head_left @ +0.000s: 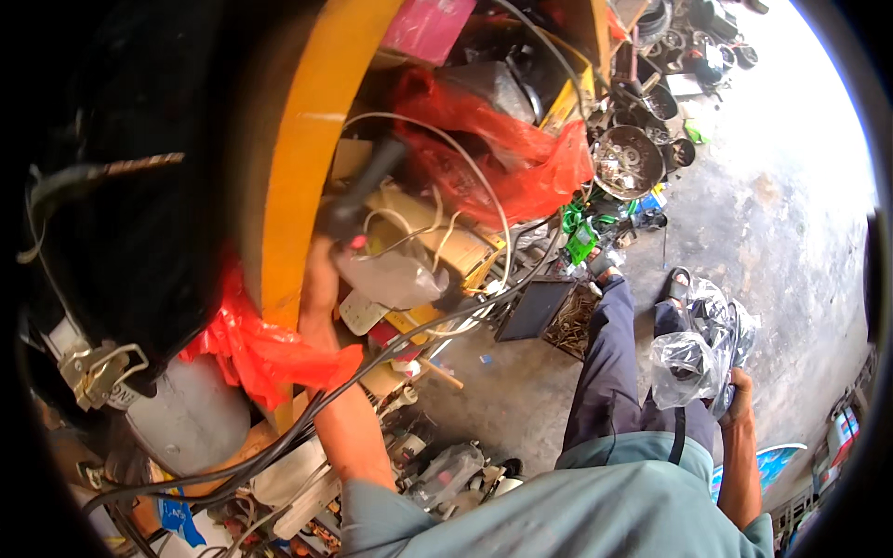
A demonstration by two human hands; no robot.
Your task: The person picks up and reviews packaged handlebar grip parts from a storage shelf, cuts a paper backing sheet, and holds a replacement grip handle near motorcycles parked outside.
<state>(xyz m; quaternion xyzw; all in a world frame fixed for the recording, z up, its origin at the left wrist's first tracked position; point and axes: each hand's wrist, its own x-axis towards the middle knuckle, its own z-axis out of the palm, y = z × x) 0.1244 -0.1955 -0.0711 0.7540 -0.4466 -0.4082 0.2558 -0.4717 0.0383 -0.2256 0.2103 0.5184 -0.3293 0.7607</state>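
Observation:
My left hand (321,279) reaches up into a cluttered yellow shelf (307,139) and grips a dark handled tool (358,200) beside a grey plastic pouch (391,276) and tangled white cables (437,223). My right hand (737,398) hangs low at the right. It is closed on clear plastic bags (693,358) with dark parts inside. Part of the left hand is hidden behind the shelf edge and a red plastic bag (265,353).
More red plastic (507,153) fills the shelf top. A metal bowl of small parts (628,160), a dark flat tray (538,307) and scattered scrap lie on the concrete floor (772,232). Black cables (279,446) and a grey cylinder (186,418) crowd the lower left.

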